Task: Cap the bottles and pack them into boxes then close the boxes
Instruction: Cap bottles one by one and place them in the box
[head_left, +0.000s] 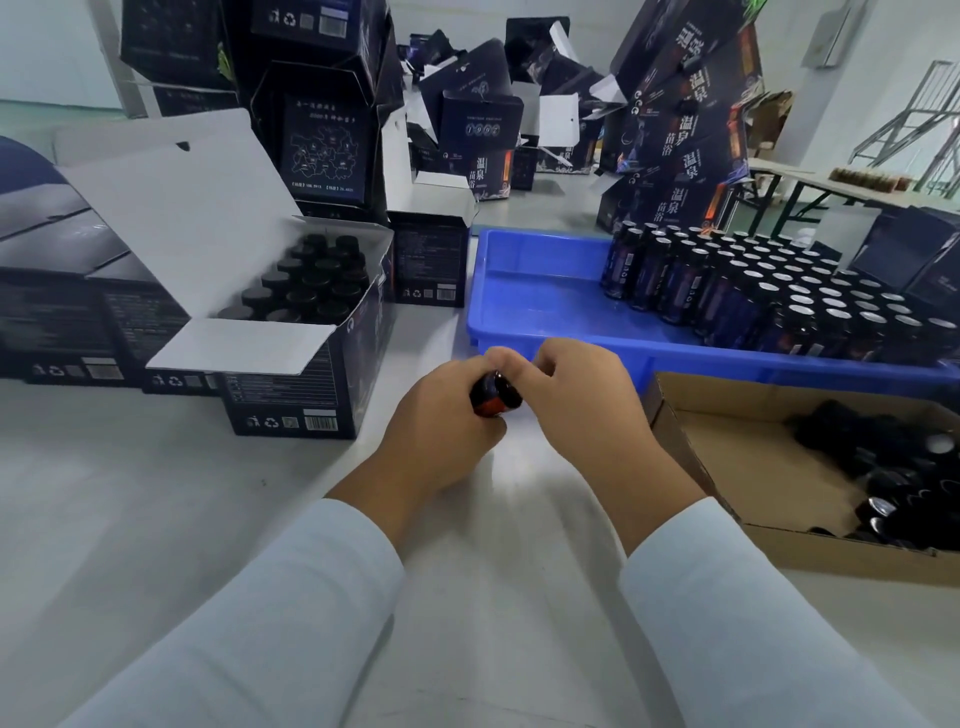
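Right above the pale table (156, 519), both hands meet around one small dark bottle (491, 400) with an orange-red band on its label. The left hand (441, 415) wraps its curled fingers around the bottle's body, and the right hand (576, 400) curls over the bottle's top end, its fingertips hidden so the cap itself cannot be made out. Both arms wear light sleeves (291, 597). Just beyond the hands sits a blue tray (540, 296), its right part filled with upright dark bottles (769, 296), many showing silvery open tops. Near the right hand, a shallow cardboard box (727, 457) holds a heap of loose black caps (893, 467). To the left stands an open dark carton (332, 364) with white flaps raised, packed with capped bottles (311, 280) in rows. Closed dark cartons (67, 291) lie beside it at the far left, and more printed boxes (685, 135), some open, some leaning in stacks, crowd the back of the table
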